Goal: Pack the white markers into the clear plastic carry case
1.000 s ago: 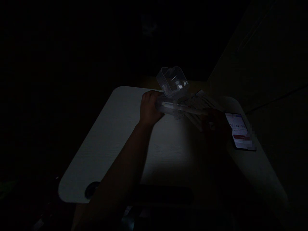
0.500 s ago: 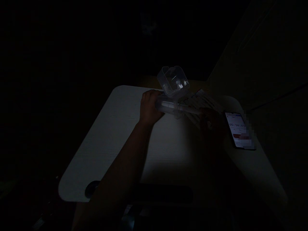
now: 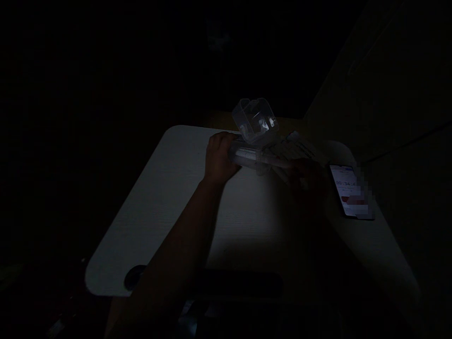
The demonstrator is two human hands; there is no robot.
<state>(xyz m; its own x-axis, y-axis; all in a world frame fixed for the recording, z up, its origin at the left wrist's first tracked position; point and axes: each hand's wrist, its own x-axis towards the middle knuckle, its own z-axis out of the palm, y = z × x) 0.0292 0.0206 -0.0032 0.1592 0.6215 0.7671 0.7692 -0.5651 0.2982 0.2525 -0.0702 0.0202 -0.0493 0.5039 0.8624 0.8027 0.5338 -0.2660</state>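
Note:
The scene is very dark. My left hand [image 3: 219, 157] is closed on the left end of a clear plastic holder [image 3: 247, 155] lying on its side on the white table [image 3: 158, 207]. A second clear plastic cup [image 3: 254, 118] stands just behind it. Several white pens or sticks [image 3: 296, 149] lie fanned out from the holder toward the right. My right hand [image 3: 307, 181] is a dark shape at the right end of those pens; it seems to touch one of them, but its fingers are lost in shadow.
A phone [image 3: 348, 190] with a lit screen lies on the table's right side, close to my right hand. A dark round hole [image 3: 133, 278] sits near the table's front left corner. Everything beyond the table is black.
My right hand has drifted slightly left along the pens toward the holder. The left hand and the holder have hardly moved.

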